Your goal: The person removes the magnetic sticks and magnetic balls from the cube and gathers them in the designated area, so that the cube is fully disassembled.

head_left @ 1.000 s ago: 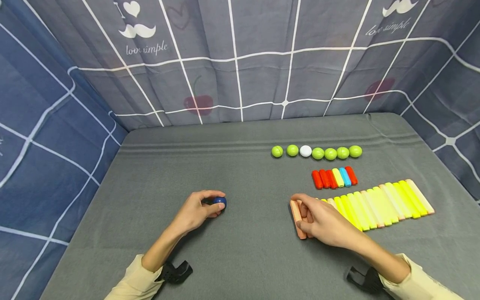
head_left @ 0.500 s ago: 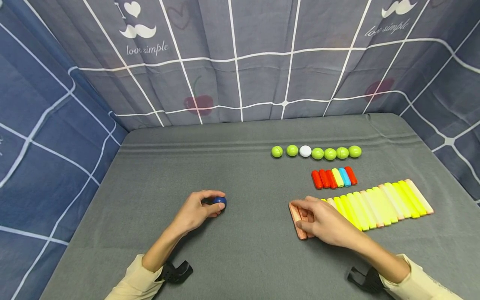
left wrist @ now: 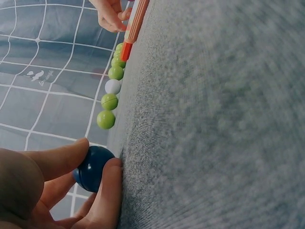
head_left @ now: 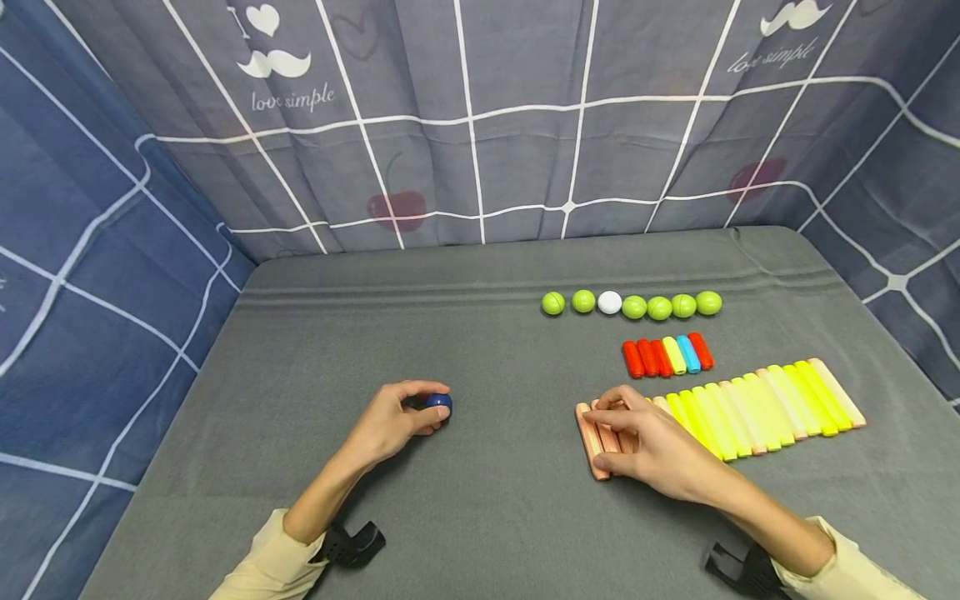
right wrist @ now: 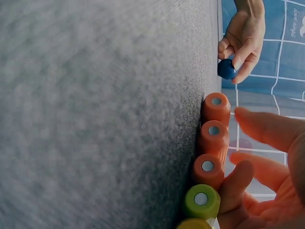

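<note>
A dark blue ball [head_left: 440,406] is pinched between the fingertips of my left hand [head_left: 392,422], low over the grey cloth. In the left wrist view the ball [left wrist: 94,168] has a groove round it. My right hand [head_left: 656,446] hovers over the left end of a row of rods, its fingers spread and curved. The leftmost ribbed orange rod [head_left: 592,442] lies flat on the cloth beside other orange rods. In the right wrist view, fingertips stand just off the first orange rod [right wrist: 216,109], and silver discs show in the rod ends.
Rightward the row goes on with yellow and pale rods [head_left: 738,417]. Behind it lie short red, yellow and blue pieces [head_left: 651,358]. Farther back runs a line of green balls [head_left: 634,307] with one white ball [head_left: 610,302]. A checked curtain [head_left: 510,150] surrounds the table.
My right hand has lifted its fingers off the leftmost orange rod and drawn slightly back to the right. The left hand and blue ball have stayed put.
</note>
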Demonstrator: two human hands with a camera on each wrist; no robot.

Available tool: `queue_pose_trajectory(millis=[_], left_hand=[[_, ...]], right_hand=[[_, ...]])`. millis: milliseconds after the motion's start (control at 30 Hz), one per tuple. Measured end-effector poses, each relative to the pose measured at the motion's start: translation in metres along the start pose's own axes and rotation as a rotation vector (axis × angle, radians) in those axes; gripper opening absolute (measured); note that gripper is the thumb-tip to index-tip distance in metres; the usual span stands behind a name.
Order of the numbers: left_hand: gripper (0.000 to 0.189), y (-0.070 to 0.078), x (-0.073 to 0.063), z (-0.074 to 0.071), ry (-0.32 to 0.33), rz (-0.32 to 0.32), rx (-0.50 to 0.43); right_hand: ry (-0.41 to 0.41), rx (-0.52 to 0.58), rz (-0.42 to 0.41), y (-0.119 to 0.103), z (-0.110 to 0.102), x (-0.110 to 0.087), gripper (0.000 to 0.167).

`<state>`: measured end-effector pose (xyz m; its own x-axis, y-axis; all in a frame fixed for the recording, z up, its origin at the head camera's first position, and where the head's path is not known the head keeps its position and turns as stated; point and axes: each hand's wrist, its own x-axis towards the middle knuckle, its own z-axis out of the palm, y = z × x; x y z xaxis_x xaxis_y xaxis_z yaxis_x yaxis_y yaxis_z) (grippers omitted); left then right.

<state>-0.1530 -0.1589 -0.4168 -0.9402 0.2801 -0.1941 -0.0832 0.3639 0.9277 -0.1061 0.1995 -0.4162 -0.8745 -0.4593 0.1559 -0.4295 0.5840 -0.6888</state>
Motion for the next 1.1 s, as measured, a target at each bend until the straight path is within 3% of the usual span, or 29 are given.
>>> queue_pose_trajectory(millis=[133,433,633,800,967,1100], left_hand=[[0.034,0.001,-0.001,-0.001,-0.001,0.006,0.001],[0.034,0.002,-0.001,-0.001,-0.008,0.007,0.004],[0.046,0.006,0.009,0.003,0.028,0.012,-0.007],[0.052,0.019,0.037,0.015,0.057,0.058,-0.011],[0.039,0.038,0.081,0.032,0.081,0.105,-0.037],[0.041,0.047,0.114,0.047,0.107,0.119,-0.045]], right_hand=[[0.012,-0.061,-0.009,0.0,0.002,0.001,0.049],[0.012,-0.089,-0.03,0.0,0.002,0.002,0.045],[0.008,-0.084,-0.026,-0.001,0.001,0.002,0.041],[-0.005,-0.077,-0.019,-0.002,0.002,0.003,0.048],[-0.003,-0.087,-0.027,-0.001,0.002,0.002,0.05],[0.001,-0.068,-0.022,-0.001,0.001,0.001,0.047]])
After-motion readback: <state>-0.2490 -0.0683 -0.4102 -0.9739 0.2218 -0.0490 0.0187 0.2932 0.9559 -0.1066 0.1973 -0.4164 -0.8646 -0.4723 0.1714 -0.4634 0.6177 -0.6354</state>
